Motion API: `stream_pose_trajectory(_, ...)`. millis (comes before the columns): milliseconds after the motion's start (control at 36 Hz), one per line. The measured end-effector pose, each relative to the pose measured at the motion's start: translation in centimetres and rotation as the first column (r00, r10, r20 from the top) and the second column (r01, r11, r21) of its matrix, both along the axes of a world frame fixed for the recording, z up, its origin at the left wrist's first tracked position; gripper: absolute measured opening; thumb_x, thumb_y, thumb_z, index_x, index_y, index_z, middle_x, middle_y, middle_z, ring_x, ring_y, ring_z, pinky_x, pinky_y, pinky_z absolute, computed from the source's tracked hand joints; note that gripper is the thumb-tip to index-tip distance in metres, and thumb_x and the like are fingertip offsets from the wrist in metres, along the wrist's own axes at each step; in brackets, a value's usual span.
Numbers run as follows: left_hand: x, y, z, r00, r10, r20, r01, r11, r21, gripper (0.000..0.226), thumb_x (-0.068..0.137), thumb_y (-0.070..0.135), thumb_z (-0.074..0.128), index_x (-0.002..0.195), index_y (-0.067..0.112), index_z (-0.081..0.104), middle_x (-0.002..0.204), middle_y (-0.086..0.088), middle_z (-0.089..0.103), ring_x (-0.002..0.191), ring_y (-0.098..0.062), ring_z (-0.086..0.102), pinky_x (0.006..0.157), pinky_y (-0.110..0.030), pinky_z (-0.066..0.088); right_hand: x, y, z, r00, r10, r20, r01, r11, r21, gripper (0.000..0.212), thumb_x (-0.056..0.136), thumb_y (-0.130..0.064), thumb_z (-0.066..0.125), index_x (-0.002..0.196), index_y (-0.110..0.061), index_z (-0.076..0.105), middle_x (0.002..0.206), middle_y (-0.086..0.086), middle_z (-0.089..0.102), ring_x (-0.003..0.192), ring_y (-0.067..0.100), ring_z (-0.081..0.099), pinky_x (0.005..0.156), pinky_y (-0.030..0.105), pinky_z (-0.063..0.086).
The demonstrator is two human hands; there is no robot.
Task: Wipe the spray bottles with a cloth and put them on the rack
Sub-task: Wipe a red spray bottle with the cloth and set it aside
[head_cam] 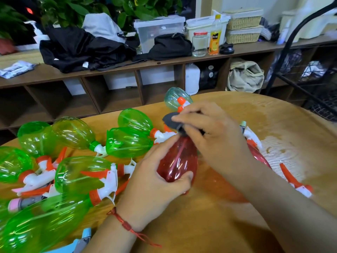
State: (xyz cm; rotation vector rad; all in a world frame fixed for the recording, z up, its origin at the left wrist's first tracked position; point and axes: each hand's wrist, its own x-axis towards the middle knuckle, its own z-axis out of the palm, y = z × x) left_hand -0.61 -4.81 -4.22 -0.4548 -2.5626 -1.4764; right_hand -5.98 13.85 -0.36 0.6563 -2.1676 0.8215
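My left hand (pixel 155 181) grips the red spray bottle (pixel 177 161) near its base, over the wooden table (pixel 209 225). My right hand (pixel 209 136) pinches a dark cloth (pixel 172 121) against its neck. Green spray bottles (pixel 82 172) lie crowded at left. The red bottle's neck points away from me.

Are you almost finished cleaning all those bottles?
Not nearly. No bottle shows on the rack. The left hand holds a red bottle while the right hand rubs its top with a dark cloth. Many green bottles lie on the table, waiting.
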Motion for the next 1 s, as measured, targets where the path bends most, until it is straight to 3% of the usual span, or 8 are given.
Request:
stream_pose_trajectory(111,0.1,0.0,0.2,1.000,-0.024,0.008,0.024,1.000,-0.020,0.084,0.076,0.022,0.093,0.144,0.055,0.057,0.137,0.026,0.063,0.123,-0.001,0.065,0.102,-0.019,0.053,-0.3,1.7,0.8,0.980,-0.197,0.023,0.198,0.975,-0.105,0.027,0.097,-0.003,0.070,0.117,-0.018,0.080,0.115,-0.001,0.069,0.106,0.015,0.065,0.090,0.025,0.054)
stream_pose_trajectory(194,0.3,0.1,0.4,0.999,-0.041,-0.004,0.041,0.998,-0.037,0.085,0.075,0.026,0.094,0.144,0.059,0.054,0.138,0.032,0.058,0.125,0.002,0.062,0.101,-0.018,0.053,-0.2,2.5,1.3,0.985,-0.173,0.012,0.173,0.971,-0.163,0.027,0.098,-0.001,0.069,0.118,-0.015,0.080,0.115,0.001,0.069,0.107,0.007,0.063,0.091,0.012,0.048)
stream_pose_trajectory(361,0.2,0.0,0.2,1.000,-0.014,-0.020,0.015,1.000,0.024,0.083,0.071,0.035,0.090,0.143,0.056,0.056,0.138,0.025,0.061,0.124,-0.005,0.065,0.098,-0.018,0.055,-0.4,2.1,1.0,0.997,-0.080,0.008,0.080,0.997,0.016,0.029,0.103,-0.005,0.064,0.127,-0.016,0.075,0.123,0.000,0.065,0.113,0.021,0.062,0.092,0.037,0.055)
stream_pose_trajectory(528,-0.3,-0.4,0.1,1.000,0.029,-0.004,-0.029,0.998,0.059,0.079,0.069,0.040,0.088,0.141,0.054,0.059,0.137,0.024,0.063,0.122,-0.004,0.065,0.098,-0.019,0.056,-0.4,2.6,1.0,0.985,-0.020,0.174,0.012,0.999,0.046,0.029,0.100,-0.005,0.066,0.121,-0.021,0.077,0.116,-0.009,0.066,0.107,0.002,0.058,0.092,0.012,0.045)
stream_pose_trajectory(611,-0.1,-0.2,0.3,1.000,0.005,-0.015,-0.004,0.999,0.051,0.080,0.069,0.038,0.088,0.141,0.055,0.059,0.137,0.034,0.058,0.126,0.000,0.062,0.095,-0.012,0.053,-0.4,2.6,0.9,0.997,-0.033,0.073,0.037,0.998,-0.052,0.028,0.099,-0.001,0.065,0.121,-0.014,0.077,0.119,0.000,0.067,0.112,0.012,0.062,0.096,0.022,0.050)
stream_pose_trajectory(722,0.1,-0.2,0.2,0.999,0.028,-0.025,-0.027,0.998,0.057,0.083,0.069,0.037,0.088,0.142,0.058,0.056,0.138,0.033,0.056,0.127,0.000,0.061,0.094,-0.013,0.054,-0.6,2.1,0.5,0.997,0.013,0.082,-0.014,1.000,0.016,0.030,0.099,-0.002,0.065,0.120,-0.018,0.078,0.121,-0.004,0.066,0.116,0.019,0.061,0.094,0.037,0.054)
stream_pose_trajectory(833,-0.3,-0.5,0.1,0.999,0.046,-0.016,-0.045,0.998,0.054,0.085,0.069,0.040,0.088,0.144,0.058,0.053,0.143,0.027,0.056,0.131,-0.006,0.060,0.102,-0.028,0.058,-0.5,2.4,0.5,0.985,0.077,0.151,-0.078,0.997,0.003,0.032,0.097,0.001,0.066,0.117,-0.020,0.079,0.118,-0.008,0.066,0.113,0.012,0.063,0.094,0.031,0.053)
stream_pose_trajectory(1000,0.0,-0.3,0.4,1.000,0.024,-0.015,-0.022,0.993,0.114,0.083,0.069,0.042,0.087,0.143,0.059,0.054,0.143,0.021,0.059,0.127,-0.012,0.064,0.098,-0.028,0.060,-0.5,2.4,0.6,0.998,-0.021,0.056,0.021,1.000,-0.003,0.029,0.101,-0.002,0.062,0.123,-0.014,0.077,0.121,-0.001,0.065,0.114,0.014,0.061,0.092,0.024,0.052)
